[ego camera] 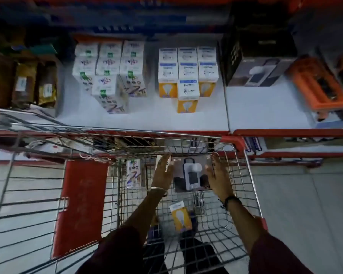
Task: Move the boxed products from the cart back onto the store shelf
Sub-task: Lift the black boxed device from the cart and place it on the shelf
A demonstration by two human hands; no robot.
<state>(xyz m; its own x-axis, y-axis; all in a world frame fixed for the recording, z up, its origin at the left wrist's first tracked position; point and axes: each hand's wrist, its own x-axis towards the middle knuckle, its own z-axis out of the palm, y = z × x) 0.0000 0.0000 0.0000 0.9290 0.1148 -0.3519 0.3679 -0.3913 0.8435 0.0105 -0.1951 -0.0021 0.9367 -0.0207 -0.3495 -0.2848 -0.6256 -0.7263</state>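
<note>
Both my hands reach down into the wire cart [244, 175]. My left hand [162, 173] presses the left side of a dark lantern box [190, 175] and my right hand [218, 175] presses its right side, fingers spread flat. The box lies at the far end of the cart. A small yellow bulb box [181, 215] lies nearer me in the cart. A white patterned box [133, 173] stands at the cart's left wall. Above, the white store shelf [255, 109] holds white patterned boxes [109, 76], yellow bulb boxes [187, 76] and a matching dark lantern box [261, 72].
An orange boxed item [319, 86] lies at the shelf's right end. Dark bagged goods [24, 84] stand at the left. A black crate [232, 56] sits behind the lantern box. A second cart with a red panel [81, 204] stands to my left. The shelf's red front edge [285, 132] borders the cart.
</note>
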